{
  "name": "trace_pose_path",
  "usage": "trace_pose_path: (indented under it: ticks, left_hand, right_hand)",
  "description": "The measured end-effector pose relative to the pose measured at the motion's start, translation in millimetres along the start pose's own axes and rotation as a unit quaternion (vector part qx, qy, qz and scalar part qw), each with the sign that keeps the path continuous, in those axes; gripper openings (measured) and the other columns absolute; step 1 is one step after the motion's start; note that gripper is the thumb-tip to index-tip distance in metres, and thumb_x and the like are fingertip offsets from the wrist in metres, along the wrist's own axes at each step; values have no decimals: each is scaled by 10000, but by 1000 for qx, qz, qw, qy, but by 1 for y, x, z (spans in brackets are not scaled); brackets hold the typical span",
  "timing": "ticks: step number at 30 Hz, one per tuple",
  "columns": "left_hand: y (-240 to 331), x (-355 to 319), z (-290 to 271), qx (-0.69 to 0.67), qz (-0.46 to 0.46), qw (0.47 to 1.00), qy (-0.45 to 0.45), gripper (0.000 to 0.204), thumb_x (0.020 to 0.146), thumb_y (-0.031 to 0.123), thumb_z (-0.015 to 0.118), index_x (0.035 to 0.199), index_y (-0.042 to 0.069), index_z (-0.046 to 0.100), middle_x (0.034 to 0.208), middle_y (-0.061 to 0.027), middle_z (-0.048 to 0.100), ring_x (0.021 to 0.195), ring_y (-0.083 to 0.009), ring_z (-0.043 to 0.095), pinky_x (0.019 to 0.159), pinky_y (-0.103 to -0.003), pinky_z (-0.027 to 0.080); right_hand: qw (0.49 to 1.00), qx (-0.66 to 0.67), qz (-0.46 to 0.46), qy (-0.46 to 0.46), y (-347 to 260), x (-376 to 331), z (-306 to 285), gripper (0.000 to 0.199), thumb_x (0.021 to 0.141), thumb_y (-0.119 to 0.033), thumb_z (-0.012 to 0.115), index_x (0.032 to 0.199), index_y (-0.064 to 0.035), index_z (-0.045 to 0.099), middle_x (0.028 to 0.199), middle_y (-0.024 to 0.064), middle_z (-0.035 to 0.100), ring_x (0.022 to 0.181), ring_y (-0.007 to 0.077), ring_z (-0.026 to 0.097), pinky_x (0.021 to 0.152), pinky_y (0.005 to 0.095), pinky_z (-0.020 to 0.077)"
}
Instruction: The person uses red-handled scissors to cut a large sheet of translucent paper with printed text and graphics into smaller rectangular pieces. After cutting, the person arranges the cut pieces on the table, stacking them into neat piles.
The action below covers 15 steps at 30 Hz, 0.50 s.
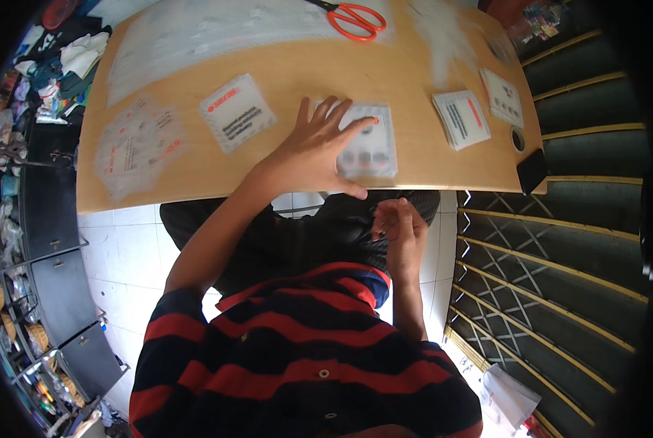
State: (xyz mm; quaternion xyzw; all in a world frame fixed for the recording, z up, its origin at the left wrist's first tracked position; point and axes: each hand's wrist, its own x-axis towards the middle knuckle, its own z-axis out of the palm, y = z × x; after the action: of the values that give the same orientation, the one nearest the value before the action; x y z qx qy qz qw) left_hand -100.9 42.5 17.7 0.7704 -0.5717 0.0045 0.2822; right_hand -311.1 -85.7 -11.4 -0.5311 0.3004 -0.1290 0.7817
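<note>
My left hand reaches over the near edge of the table, fingers spread wide. Under and beside those fingers lies a flat white printed packet, partly covered by the hand. Whether the fingertips press on it or hover just above, I cannot tell. Below the table's edge, over my lap, my right hand is held up with its fingers curled in and the thumb against them. Anything between these fingers is too small or hidden to make out.
On the wooden table are a stack of printed cards, thin clear printed sheets, another card stack, a single card, a tape roll, a dark phone-like object and orange-handled scissors. A folding metal gate stands right.
</note>
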Motion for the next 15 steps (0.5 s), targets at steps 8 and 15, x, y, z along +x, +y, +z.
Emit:
trace_pose_path:
  ticks: [8, 15]
  left_hand:
    - [29, -24, 4, 24, 10, 999, -48, 986, 539, 427, 887, 1396, 169, 474, 1377, -219, 411, 1278, -408, 389, 1024, -556, 280]
    - [29, -29, -10, -84, -53, 995, 17, 973, 636, 382, 873, 1437, 99, 399, 1471, -228, 352, 1366, -406, 330, 1087, -584, 251]
  right_hand:
    - [985, 152, 50, -66, 0, 14, 7, 351, 1001, -245, 509, 1135, 76, 555, 1110, 199, 621, 973, 272, 659, 803, 418, 581]
    - [1000, 16, -25, -8, -6, 13, 15, 135, 953, -54, 594, 1012, 66, 598, 896, 128, 684, 803, 181, 671, 763, 334, 564]
